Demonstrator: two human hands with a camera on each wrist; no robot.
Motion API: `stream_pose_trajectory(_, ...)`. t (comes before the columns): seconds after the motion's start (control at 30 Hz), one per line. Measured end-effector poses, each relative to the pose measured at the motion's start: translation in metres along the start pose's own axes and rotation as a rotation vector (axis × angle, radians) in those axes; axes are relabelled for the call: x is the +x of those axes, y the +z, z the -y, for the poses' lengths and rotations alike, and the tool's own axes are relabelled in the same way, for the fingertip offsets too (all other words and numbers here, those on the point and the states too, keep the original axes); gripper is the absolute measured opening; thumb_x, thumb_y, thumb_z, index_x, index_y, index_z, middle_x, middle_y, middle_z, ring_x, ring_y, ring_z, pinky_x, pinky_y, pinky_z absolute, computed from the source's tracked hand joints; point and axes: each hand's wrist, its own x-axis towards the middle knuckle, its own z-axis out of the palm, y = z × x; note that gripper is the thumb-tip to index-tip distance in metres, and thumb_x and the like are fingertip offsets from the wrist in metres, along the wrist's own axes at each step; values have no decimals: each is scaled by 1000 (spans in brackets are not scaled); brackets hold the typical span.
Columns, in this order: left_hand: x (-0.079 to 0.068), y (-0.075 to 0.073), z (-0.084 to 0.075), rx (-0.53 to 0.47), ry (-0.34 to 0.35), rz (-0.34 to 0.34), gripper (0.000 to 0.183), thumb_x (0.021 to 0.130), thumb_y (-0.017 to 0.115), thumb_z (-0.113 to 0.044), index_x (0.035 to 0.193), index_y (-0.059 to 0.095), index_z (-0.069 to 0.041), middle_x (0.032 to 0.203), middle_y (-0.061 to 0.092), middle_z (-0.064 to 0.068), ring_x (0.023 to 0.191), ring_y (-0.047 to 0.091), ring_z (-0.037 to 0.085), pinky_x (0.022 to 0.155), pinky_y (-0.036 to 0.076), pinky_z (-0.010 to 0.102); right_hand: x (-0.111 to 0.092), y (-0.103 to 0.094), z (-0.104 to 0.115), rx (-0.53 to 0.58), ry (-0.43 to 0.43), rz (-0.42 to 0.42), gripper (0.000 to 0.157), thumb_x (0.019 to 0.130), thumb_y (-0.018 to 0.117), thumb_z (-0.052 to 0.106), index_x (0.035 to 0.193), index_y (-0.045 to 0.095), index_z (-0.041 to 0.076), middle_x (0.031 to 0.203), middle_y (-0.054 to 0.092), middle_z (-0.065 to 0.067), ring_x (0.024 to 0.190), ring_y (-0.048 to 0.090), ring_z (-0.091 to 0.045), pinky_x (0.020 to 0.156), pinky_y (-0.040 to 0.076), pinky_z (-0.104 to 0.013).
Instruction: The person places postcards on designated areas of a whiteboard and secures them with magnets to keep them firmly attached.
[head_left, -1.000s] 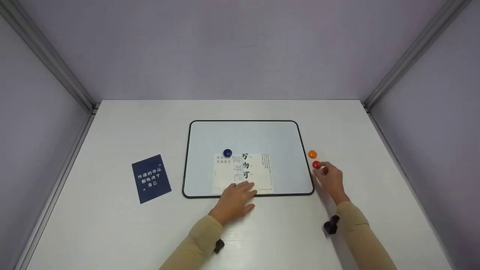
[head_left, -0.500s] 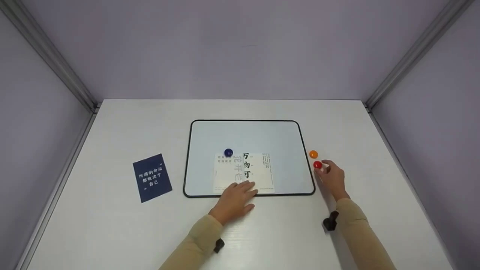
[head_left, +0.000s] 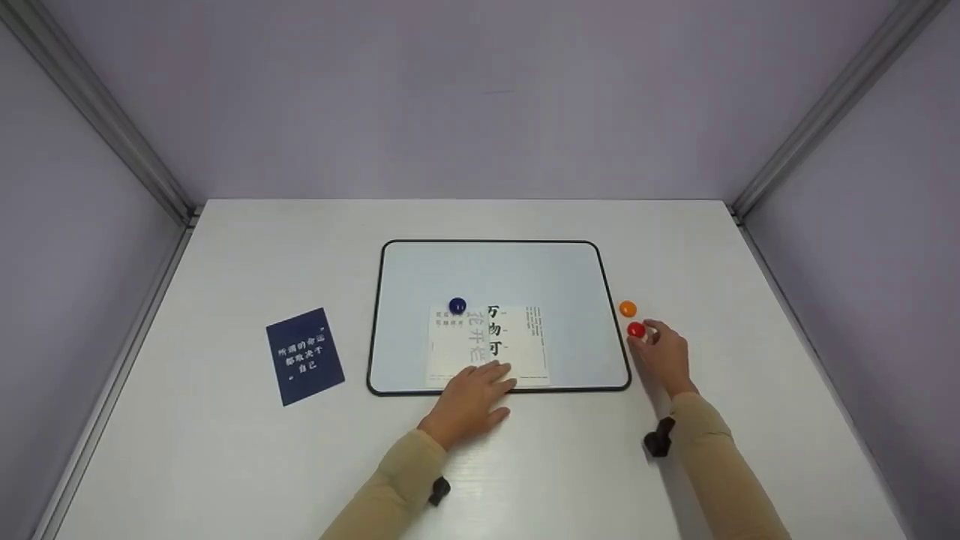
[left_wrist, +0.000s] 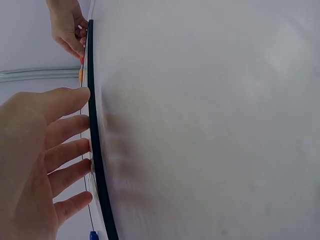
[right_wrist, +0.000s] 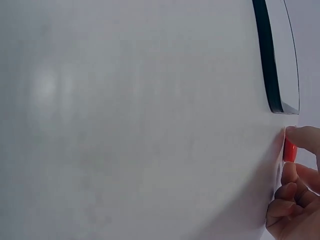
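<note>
A white card (head_left: 529, 367) with printed characters lies at the front of the black-framed whiteboard (head_left: 540, 270). At its upper left edge sits a round dark blue magnet (head_left: 457, 305). My left hand (head_left: 469, 401) rests with extended fingers over the card's lower edge; in the left wrist view those fingers (left_wrist: 67, 150) are spread along the board's frame. Right of the board, my right hand (head_left: 664, 356) pinches a round red magnet (head_left: 636, 330) on the table. The right wrist view has the red magnet (right_wrist: 290, 150) between thumb and a finger. An orange magnet (head_left: 628, 308) lies just behind it.
A dark blue card (head_left: 305, 356) with white characters lies tilted on the table (head_left: 225, 465), left of the board. Grey-lilac walls (head_left: 480, 97) enclose the table at the back and both sides.
My right fingers have shifted slightly, so more of the red magnet shows from above. The left hand stays on the white card, and the head view has moved a little.
</note>
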Motion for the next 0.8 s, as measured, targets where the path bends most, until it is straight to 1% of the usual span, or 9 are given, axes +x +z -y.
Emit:
stream_pose_trajectory(0.1,0,-1,0,-19,-10,16,46,96,54,-39,137,53,-20,151,47,-1,142,42,17,114,39,38,1,-1,0,-10,14,11,48,94,60,20,134,50,-4,100,60,-18,86,51,-22,68,41,-22)
stream_pose_trajectory(0.23,0,-3,-1,-41,-17,17,45,95,55,-38,137,54,-20,150,47,-1,141,42,18,115,39,38,3,-1,0,-16,16,0,47,93,60,23,131,53,-5,98,62,-18,84,52,-22,67,40,-22)
stream_pose_trajectory(0.53,0,-3,-1,-39,-19,-6,44,95,56,-38,135,56,-19,149,49,-1,140,45,18,114,41,38,3,-2,-2,-9,18,-3,45,93,59,23,129,55,-4,91,59,-14,78,50,-20,63,38,-24)
stream_pose_trajectory(0.8,1,-3,-1,-53,-22,4,44,96,55,-37,136,56,-19,149,49,0,140,44,19,114,40,39,3,-1,-1,-25,23,5,45,95,56,24,132,54,-2,97,60,-16,82,51,-22,65,39,-24)
